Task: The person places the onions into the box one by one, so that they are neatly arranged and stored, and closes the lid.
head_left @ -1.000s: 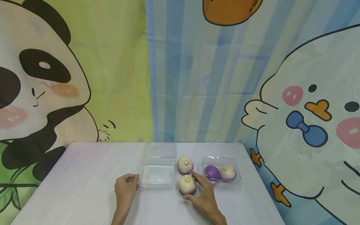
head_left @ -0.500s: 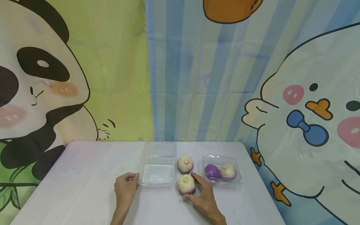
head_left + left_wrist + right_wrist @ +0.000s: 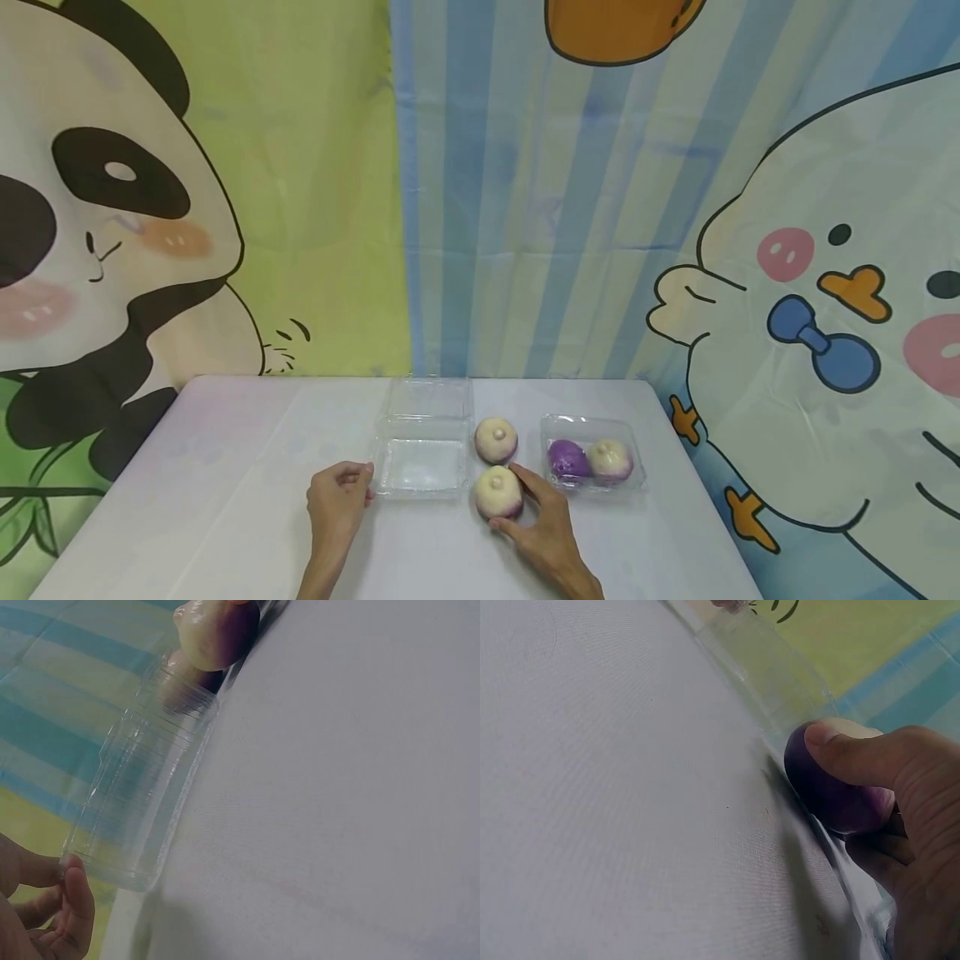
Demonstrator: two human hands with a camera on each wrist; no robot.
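My left hand [image 3: 337,502] pinches the left rim of a clear plastic clamshell box [image 3: 423,467], which stands open with its lid laid back. In the left wrist view the thumb and forefinger meet on the box's edge [image 3: 112,870]. My right hand [image 3: 547,529] holds the nearer cream-and-purple turnip [image 3: 497,492] between thumb and fingers, its pale nub facing up. In the right wrist view the thumb lies across the turnip's purple side [image 3: 829,791]; some fingers are hidden behind it. Just behind it sits a second turnip [image 3: 496,439], beside the box.
To the right stands another clear plastic box [image 3: 633,458] containing a purple turnip [image 3: 567,460] and a cream one [image 3: 611,460]. Everything rests on a white table [image 3: 247,475]. A printed cartoon curtain [image 3: 510,208] hangs behind the table's far edge.
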